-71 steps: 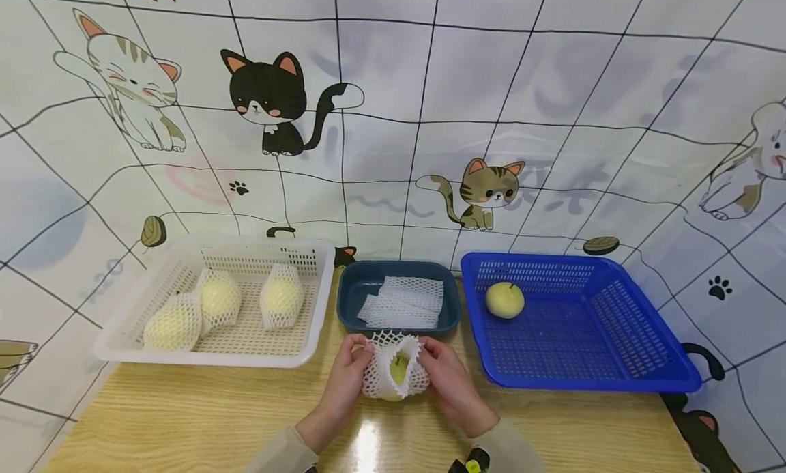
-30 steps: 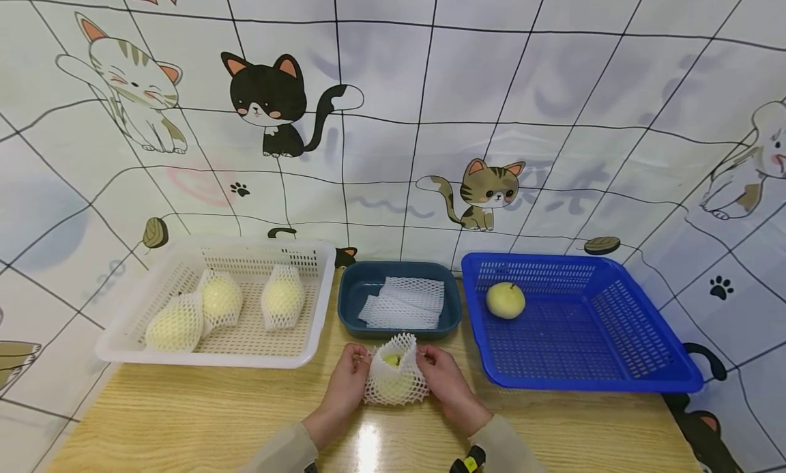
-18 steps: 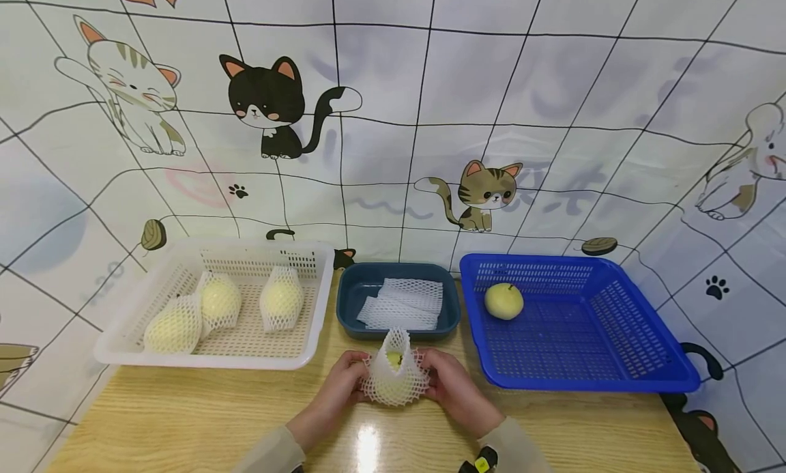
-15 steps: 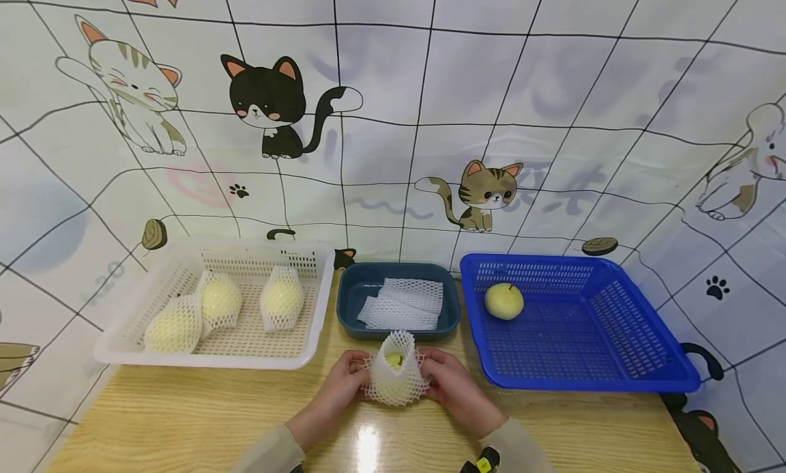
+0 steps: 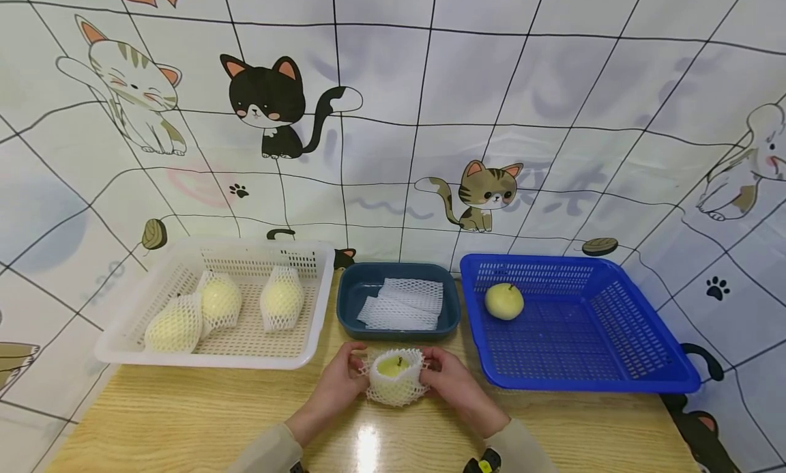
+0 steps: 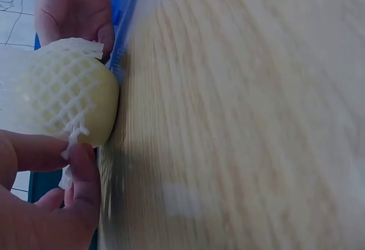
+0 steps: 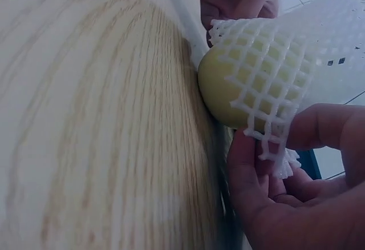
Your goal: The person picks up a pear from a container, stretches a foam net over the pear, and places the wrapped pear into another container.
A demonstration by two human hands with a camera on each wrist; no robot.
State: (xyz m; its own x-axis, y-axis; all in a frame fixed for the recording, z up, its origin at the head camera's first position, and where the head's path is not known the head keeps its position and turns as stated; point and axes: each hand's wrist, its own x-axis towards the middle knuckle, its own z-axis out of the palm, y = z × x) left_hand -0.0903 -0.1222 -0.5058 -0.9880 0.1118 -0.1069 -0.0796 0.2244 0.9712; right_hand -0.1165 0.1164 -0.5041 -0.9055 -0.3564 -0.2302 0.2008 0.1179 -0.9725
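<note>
A pale yellow pear with a dark stem stands on the table between both hands, inside a white foam net sleeve. My left hand pinches the sleeve's edge on the left between thumb and fingers. On the other side my right hand pinches the edge likewise. In the left wrist view the mesh covers most of the pear, and its lower part is bare. The right wrist view shows the same bare underside close to the wood. From the head view, the pear's top shows through the sleeve's open end.
A white basket at left holds three netted pears. Behind the hands, a dark teal tray contains flat foam nets. One bare pear sits in the blue basket at right. A cat-print sheet hangs behind.
Over the pear, the sleeve has come down, and its tall upper end now lies low around the stem. Both hands stay at the pear's sides, with slightly shifted fingers.
</note>
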